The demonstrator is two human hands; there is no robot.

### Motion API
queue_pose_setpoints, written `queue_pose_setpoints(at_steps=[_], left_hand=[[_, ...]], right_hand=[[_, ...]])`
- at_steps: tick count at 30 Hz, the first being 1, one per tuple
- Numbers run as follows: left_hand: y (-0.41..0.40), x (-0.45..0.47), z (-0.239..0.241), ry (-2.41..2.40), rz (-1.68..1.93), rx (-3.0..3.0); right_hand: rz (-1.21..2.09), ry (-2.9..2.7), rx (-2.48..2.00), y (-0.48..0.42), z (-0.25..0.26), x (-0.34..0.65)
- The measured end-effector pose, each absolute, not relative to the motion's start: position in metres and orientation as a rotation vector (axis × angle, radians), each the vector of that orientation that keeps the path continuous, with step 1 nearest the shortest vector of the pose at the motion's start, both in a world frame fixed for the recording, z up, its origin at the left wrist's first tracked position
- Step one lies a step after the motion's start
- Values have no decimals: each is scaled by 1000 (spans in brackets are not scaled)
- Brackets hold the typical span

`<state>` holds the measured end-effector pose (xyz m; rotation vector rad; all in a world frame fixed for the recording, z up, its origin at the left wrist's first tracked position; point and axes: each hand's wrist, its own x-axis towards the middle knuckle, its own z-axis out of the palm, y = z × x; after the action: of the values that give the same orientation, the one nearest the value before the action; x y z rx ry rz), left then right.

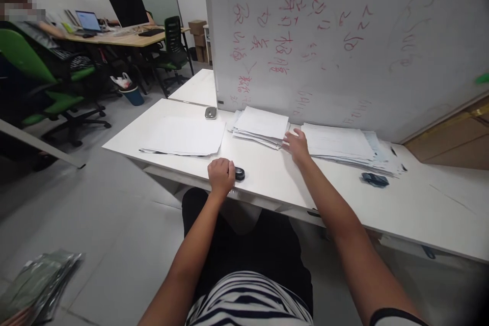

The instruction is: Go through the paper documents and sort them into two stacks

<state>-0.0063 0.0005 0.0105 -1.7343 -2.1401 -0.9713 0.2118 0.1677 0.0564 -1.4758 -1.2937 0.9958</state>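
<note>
My left hand (220,175) rests near the front edge of the white table (275,178), fingers curled shut around a small round black object (239,173) that sticks out on its right side. My right hand (296,145) reaches forward with fingers spread flat, touching the right edge of a middle stack of white papers (262,126). A larger, wider stack of papers (344,145) lies just right of that hand. A big loose sheet pile (185,137) lies at the table's left.
A whiteboard (344,35) with red writing stands along the table's back edge. A small grey device (210,112) and a dark blue object (375,179) lie on the table. Green office chairs (46,86), desks with screens and another person sit at far left. Packaged items (36,285) lie on the floor.
</note>
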Motion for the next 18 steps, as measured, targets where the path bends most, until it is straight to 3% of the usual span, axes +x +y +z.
queue_pose_setpoints(at_steps=[5,8,13,18], left_hand=[[1,-7,9,-2145,-986,-1722],[1,-7,10,-2148,-996,-1738],[2,-7,12,-2155,-1004,-1745],[3,-7,11,-2157,-1008,-1753]], right_hand=[[114,-1977,-1574,157,35,238],[-181,-2066,-1654,163,28,275],[-93,-1935,-2015,184,11,327],[18,-1881,-2096,188,5,328]])
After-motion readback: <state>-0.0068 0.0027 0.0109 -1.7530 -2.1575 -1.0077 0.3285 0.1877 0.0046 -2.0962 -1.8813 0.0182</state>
